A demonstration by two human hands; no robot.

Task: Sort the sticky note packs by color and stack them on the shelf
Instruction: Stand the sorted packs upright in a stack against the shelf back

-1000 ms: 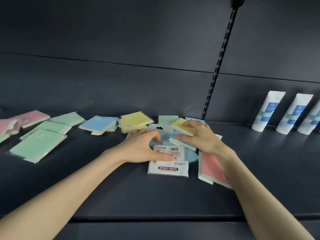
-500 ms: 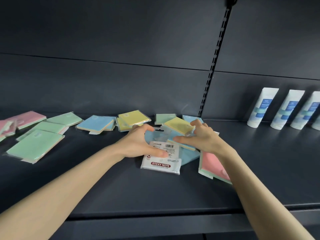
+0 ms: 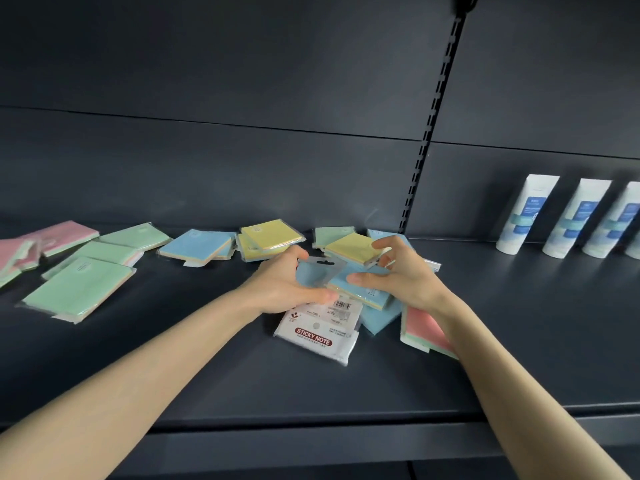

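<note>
Both hands meet at the middle of the dark shelf [image 3: 242, 375]. My left hand [image 3: 282, 287] grips a blue sticky note pack [image 3: 362, 285] at its clear hang-tab end, thumb on top. From the other side my right hand [image 3: 407, 280] pinches the same pack, its fingers curled above a yellow pack [image 3: 351, 247]. A white-backed pack [image 3: 320, 329] printed "STICKY NOTE" lies under the hands. Another blue pack [image 3: 379, 318] and a pink pack [image 3: 424, 329] lie below my right wrist.
Loose packs are spread along the shelf to the left: green [image 3: 79, 292], pink [image 3: 67, 233], blue [image 3: 197, 245] and yellow [image 3: 268, 233]. A green pack [image 3: 329, 235] lies behind the hands. Three white tubes [image 3: 526, 216] stand at the back right. A slotted upright [image 3: 429, 133] divides the back wall.
The blue pack has come up off the pile between both hands, and its clear hang tab now shows. My right fingers have lifted off the yellow pack and curled.
</note>
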